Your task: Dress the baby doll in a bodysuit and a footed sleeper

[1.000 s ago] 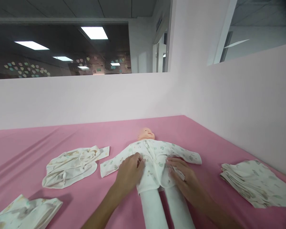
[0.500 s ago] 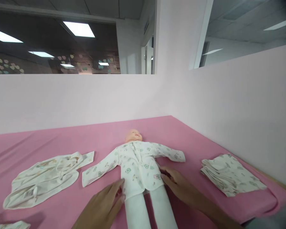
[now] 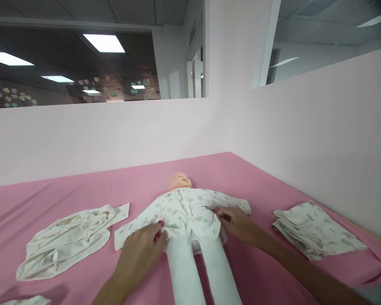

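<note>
A baby doll [image 3: 179, 181] lies on its back on the pink table [image 3: 82, 186], head away from me. It wears a white printed top [image 3: 187, 212], and its white legs [image 3: 197, 271] point toward me. My left hand [image 3: 139, 250] pinches the top's lower left hem beside the doll's waist. My right hand [image 3: 238, 224] grips the hem on the right side, under the doll's outstretched sleeve. The fabric is bunched up between both hands.
A crumpled printed garment [image 3: 63, 239] lies left of the doll. A stack of folded printed cloths [image 3: 314, 235] sits at the right, near the pink wall [image 3: 320, 140]. Another cloth [image 3: 25, 300] peeks in at the lower left corner.
Both hands moved up from beside the doll's hips to the top's hem and closed on it. The hem has ridden up and bunched at the waist.
</note>
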The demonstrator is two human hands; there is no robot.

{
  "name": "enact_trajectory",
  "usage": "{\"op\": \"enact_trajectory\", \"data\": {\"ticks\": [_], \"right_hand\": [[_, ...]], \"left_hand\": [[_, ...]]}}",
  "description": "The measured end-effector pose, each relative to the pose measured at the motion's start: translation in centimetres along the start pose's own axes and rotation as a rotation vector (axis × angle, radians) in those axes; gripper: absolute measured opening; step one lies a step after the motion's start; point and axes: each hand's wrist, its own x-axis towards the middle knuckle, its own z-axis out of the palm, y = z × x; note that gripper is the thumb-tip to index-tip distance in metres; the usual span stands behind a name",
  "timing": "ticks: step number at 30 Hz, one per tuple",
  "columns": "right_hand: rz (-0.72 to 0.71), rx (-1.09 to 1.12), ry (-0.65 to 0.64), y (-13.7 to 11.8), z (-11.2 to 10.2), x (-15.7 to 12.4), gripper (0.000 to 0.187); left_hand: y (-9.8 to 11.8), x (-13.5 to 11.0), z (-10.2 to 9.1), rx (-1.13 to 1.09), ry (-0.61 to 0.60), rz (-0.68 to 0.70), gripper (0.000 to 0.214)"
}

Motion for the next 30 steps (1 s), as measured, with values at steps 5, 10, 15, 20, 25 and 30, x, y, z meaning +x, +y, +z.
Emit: {"op": "enact_trajectory", "data": {"ticks": [5,10,15,20,25,30], "right_hand": [[0.096,-0.234,0.009,0.4,1.3,5.2,0.020],[0.212,-0.365,0.067,1.5,2.3,6.3,0.017],[0.253,-0.522,0.065,2.4,1.9,4.9,0.019],[0.208,-0.593,0.027,1.6,1.6,4.3,0.017],[-0.094,-0.399,-0.046,-1.0,1.2,3.8,0.018],[-0.220,-0.316,-0.026,-2.6,1.9,5.4,0.034]], "left_hand": [[-0.5,4.3,0.5,0.035,0.092,-0.027,0.031],[-2.6,6.5,2.2,-0.030,0.144,-0.099,0.042],[-4.5,6.9,3.3,-0.081,0.108,-0.110,0.043],[-4.0,6.8,2.7,-0.130,0.128,-0.081,0.032],[-2.1,6.6,1.8,-0.248,0.157,0.153,0.034],[-0.8,8.1,2.0,-0.181,0.286,0.152,0.038]]}}
